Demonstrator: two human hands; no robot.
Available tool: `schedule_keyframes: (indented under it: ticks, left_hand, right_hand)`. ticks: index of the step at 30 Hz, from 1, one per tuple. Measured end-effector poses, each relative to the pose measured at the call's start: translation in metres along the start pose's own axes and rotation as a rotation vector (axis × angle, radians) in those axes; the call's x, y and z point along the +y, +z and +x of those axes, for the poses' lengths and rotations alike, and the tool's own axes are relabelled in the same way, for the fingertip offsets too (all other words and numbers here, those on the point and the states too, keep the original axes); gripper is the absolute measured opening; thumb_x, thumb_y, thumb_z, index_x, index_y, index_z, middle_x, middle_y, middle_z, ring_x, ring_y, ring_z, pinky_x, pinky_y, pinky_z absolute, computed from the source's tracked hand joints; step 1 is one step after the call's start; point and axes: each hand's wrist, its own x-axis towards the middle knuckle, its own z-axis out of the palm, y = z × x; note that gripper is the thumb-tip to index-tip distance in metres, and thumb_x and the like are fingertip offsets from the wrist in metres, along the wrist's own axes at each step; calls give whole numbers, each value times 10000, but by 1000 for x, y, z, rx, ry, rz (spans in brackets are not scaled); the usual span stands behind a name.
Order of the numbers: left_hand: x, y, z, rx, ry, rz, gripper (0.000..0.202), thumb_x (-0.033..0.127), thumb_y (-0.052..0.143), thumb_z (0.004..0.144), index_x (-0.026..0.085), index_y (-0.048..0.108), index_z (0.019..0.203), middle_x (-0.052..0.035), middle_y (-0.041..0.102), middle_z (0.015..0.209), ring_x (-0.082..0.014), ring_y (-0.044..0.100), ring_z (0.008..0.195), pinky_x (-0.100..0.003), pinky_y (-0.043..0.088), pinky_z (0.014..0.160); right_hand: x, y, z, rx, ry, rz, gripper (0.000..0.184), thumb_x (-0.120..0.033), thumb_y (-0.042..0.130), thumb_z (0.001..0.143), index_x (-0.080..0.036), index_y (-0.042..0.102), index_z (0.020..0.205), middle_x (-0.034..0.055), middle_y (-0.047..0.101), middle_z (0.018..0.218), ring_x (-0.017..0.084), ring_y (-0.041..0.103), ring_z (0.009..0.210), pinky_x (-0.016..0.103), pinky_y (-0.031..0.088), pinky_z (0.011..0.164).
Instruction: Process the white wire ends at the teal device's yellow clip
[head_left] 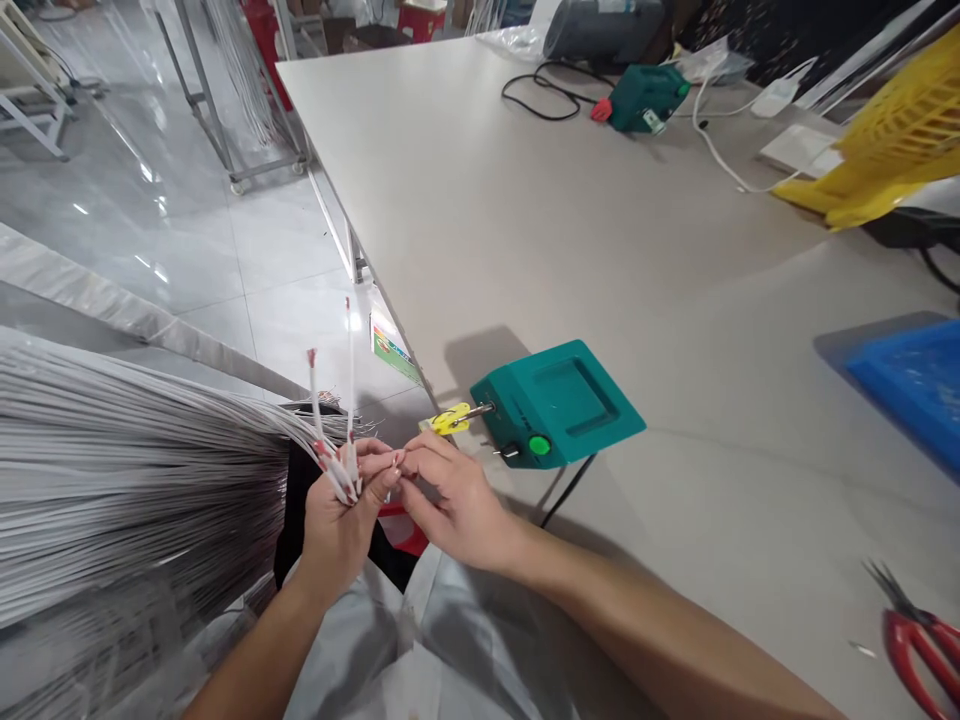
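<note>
My left hand is closed around several white wires with red ends, two of which stick up well above the fingers. Fingers of my right hand are pinched together against the left fingertips, where a small wire end shows between them. What exactly the right fingers grip is too small to make out. Just beyond my hands, a green tester box with a round green button sits at the table's edge. A yellow-handled clip sticks out from its left side.
Long white wires lie in a thick bundle on my left. Red-handled scissors and a blue tray are at the right of the table. Farther back are another green device and a yellow basket.
</note>
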Motion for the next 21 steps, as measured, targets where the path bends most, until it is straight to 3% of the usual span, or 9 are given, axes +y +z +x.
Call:
schedule_keyframes:
  ticks: [4,7,11,15,21]
  left_hand:
    - [3,2,2,81,-50,92,114,281,666,709,197,728,757,-33,673,808,-163,598,761,-261,471,654]
    - [4,4,2,96,-88,88,143,269,706,653,167,729,750,-34,691,711,-184,618,724,-282,478,663]
    - [3,8,1,85,-36,55,114,216,762,556,159,718,644,-30,689,660,-177,613,644,-271,481,621]
    - [0,8,0,39,-49,101,115,231,728,624,167,718,719,-18,673,663,-156,590,636,-255,473,612]
    - [-2,0,-2,-49,-116,83,177,328,630,744,154,659,726,4,579,570,-96,482,499,-202,375,452]
  right_hand:
    - [-1,-2,0,121,8,1,161,-123,466,825,-173,597,903,66,563,825,141,540,765,276,479,677]
    - [-3,-3,1,191,24,20,145,-197,563,787,-178,609,923,61,572,841,132,540,709,260,484,616]
    - [-3,-3,2,203,47,24,76,-179,565,787,-174,632,823,51,586,778,128,548,686,254,472,602]
    - [0,-3,4,190,73,5,137,-125,505,797,-180,616,739,36,579,714,135,542,700,262,459,621]
    - [1,-5,4,107,81,-44,149,-130,481,794,-183,554,675,12,526,651,134,495,662,257,426,617]
